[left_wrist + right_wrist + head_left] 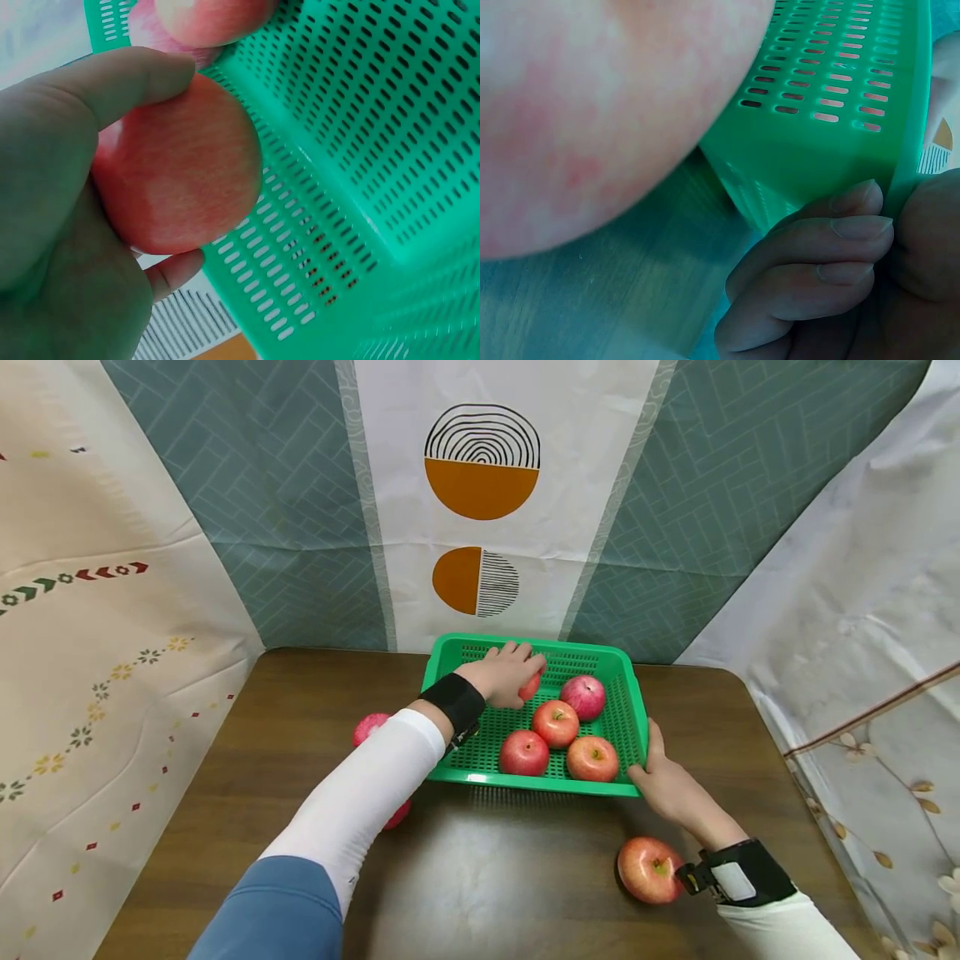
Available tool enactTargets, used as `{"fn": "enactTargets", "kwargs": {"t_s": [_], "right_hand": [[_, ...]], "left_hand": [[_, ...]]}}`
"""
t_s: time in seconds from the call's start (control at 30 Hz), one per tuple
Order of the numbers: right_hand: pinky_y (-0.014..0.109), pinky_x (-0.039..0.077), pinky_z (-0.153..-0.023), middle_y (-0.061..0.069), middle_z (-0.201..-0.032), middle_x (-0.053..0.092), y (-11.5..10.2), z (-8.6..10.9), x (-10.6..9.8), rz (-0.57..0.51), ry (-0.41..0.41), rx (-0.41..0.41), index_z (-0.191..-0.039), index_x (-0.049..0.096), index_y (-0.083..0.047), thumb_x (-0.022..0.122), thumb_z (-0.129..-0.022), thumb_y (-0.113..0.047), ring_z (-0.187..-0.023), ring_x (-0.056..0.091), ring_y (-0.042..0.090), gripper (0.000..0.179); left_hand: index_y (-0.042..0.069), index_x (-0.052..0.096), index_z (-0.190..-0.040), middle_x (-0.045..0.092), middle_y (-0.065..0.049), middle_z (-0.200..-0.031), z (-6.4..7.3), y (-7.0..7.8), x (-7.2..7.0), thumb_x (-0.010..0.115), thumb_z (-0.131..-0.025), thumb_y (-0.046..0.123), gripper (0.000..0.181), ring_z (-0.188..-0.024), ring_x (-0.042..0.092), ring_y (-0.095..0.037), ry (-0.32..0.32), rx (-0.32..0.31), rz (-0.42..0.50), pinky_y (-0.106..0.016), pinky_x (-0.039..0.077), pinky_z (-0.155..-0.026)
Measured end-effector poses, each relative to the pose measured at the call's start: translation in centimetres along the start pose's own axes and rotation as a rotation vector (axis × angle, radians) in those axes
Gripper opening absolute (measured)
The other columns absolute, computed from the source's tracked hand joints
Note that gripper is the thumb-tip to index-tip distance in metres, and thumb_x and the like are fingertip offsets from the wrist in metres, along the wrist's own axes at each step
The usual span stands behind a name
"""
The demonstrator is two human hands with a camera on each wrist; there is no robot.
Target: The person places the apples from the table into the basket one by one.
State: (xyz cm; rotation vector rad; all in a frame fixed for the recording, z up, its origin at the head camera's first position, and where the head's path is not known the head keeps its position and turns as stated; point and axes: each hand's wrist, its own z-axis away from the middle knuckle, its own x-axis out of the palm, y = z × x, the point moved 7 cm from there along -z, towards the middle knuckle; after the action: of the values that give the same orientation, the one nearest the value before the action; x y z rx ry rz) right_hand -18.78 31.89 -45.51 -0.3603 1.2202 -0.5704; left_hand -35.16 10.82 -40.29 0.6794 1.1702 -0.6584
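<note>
The left hand [502,675] is gripping an apple [184,161] over the floor of the green basket [480,778], left of the pink-red fruit [583,697]. The right hand [670,783] is clasping the basket's near right corner, nearer the loose apple [643,868] lying on the tabletop [502,893].

L arm [375,781] outstretched – L hand [502,675] gripping, R hand [672,787] ditto, fingers [802,244] bent
</note>
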Motion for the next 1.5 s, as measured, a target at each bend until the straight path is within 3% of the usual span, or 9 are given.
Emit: {"fn": "enactTargets", "kwargs": {"t_s": [0.2, 0.4, 0.73, 1.07, 1.27, 1.5], "right_hand": [[0.056, 0.052, -0.089, 0.042, -0.133, 0.057, 0.0, 0.0, 0.2, -0.002, 0.001, -0.005, -0.163, -0.022, 0.003, 0.045, -0.106, -0.020, -0.105, 0.065, 0.039, 0.091], [0.056, 0.052, -0.088, 0.042, -0.133, 0.057, 0.1, 0.0, 0.5, -0.009, 0.002, -0.009, -0.163, -0.023, 0.002, 0.046, -0.106, -0.021, -0.104, 0.065, 0.038, 0.092], [0.056, 0.052, -0.089, 0.041, -0.134, 0.058, 0.0, -0.1, 0.7, -0.024, -0.001, -0.015, -0.164, -0.022, 0.001, 0.046, -0.105, -0.019, -0.105, 0.065, 0.037, 0.092], [0.056, 0.052, -0.090, 0.039, -0.131, 0.060, -0.3, 0.0, 0.6, -0.019, -0.003, -0.021, -0.164, -0.021, 0.001, 0.046, -0.105, -0.019, -0.105, 0.065, 0.036, 0.091], [0.057, 0.052, -0.090, 0.041, -0.131, 0.059, -0.2, -0.1, 0.4, -0.014, 0.007, -0.028, -0.163, -0.021, 0.002, 0.046, -0.105, -0.018, -0.103, 0.065, 0.037, 0.091], [0.055, 0.052, -0.087, 0.042, -0.131, 0.058, 0.2, -0.2, 0.1, -0.005, 0.012, -0.026, -0.163, -0.022, 0.003, 0.046, -0.105, -0.018, -0.101, 0.066, 0.037, 0.092]], "left_hand": [[0.020, 0.048, -0.148, 0.040, -0.011, -0.149, -1.0, 0.1, 1.1, 0.076, -0.100, 0.024, 0.056, -0.133, 0.039, -0.030, 0.004, -0.018, -0.031, -0.043, 0.037, -0.112], [0.021, 0.047, -0.152, 0.036, -0.013, -0.157, -1.6, -0.2, 2.5, 0.076, -0.101, 0.022, 0.059, -0.143, 0.035, -0.032, -0.027, -0.037, -0.044, -0.046, 0.032, -0.120], [0.024, 0.045, -0.156, 0.030, -0.011, -0.165, -2.9, -0.4, 4.6, 0.065, -0.106, 0.013, 0.055, -0.156, 0.023, -0.033, -0.040, -0.026, -0.100, -0.048, 0.024, -0.126], [0.023, 0.047, -0.158, 0.033, -0.010, -0.163, -3.1, 0.1, 5.4, 0.059, -0.109, 0.009, 0.053, -0.152, 0.027, -0.031, -0.018, 0.000, -0.115, -0.048, 0.025, -0.125], [0.022, 0.049, -0.158, 0.035, -0.010, -0.162, -3.1, 0.3, 5.3, 0.059, -0.109, 0.010, 0.052, -0.152, 0.027, -0.032, 0.021, 0.018, -0.101, -0.049, 0.024, -0.125], [0.025, 0.047, -0.160, 0.036, -0.009, -0.161, -4.0, 0.1, 5.4, 0.063, -0.108, 0.019, 0.055, -0.152, 0.028, -0.031, 0.041, 0.008, -0.105, -0.048, 0.025, -0.124]]}}
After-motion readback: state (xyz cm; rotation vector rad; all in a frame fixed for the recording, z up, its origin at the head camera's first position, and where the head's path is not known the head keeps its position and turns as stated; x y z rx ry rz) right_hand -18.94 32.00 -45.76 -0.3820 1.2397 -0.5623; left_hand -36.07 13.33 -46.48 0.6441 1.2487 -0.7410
